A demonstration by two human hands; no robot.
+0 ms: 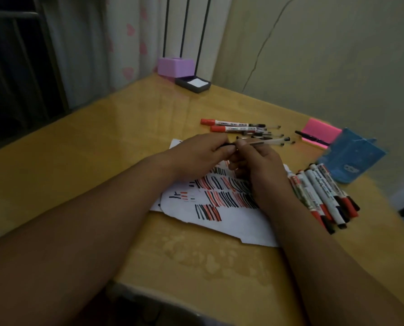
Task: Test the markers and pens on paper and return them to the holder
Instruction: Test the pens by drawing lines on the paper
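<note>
worktop point(102, 161), glossy yellow, meets cream wall point(337, 55) and curtain point(90, 43); fingers of left hand point(201, 149) and right hand point(255, 161) pinch one pen point(264, 141) above paper point(219, 220).

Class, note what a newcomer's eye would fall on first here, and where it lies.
At the centre, the left hand and right hand meet over the paper, both gripping a clear pen. The paper beneath is crowded with red and black strokes. A heap of markers lies at its right edge, near the blue holder.
</note>
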